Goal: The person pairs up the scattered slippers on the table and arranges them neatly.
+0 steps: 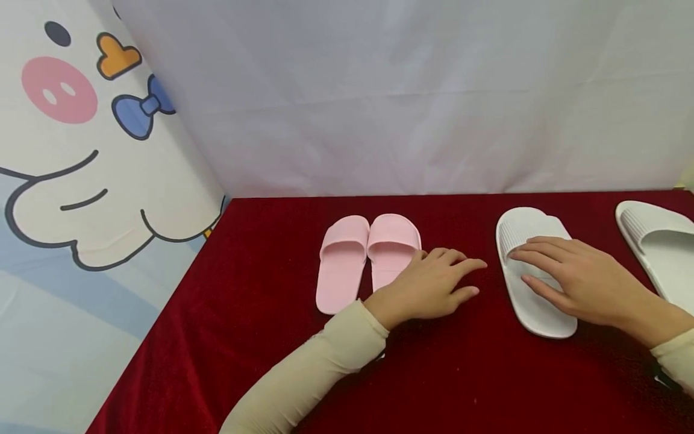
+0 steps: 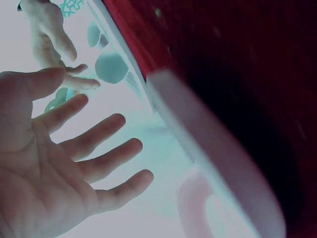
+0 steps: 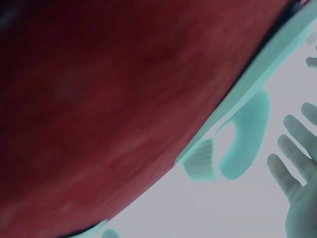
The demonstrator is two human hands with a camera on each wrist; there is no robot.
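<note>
White slipper [image 1: 528, 303] seen beneath fingers of right hand [image 1: 582, 280], toe end turned away, presumably so foot opening is presented to near side. Right fingers loosely spread, nothing gripped; whether slipper is touched cannot be told. Second white slipper [image 1: 669, 259] set apart, right of those fingers. Fingers of left hand [image 1: 428, 286] spread, nothing held. Pink slippers [image 1: 340, 280] laid side by side, left of left fingers, presumably as matched pair. Red cloth [image 1: 455, 380] spread under all slippers.

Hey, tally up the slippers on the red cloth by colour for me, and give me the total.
Pink slippers: 2
White slippers: 2
Total: 4
</note>
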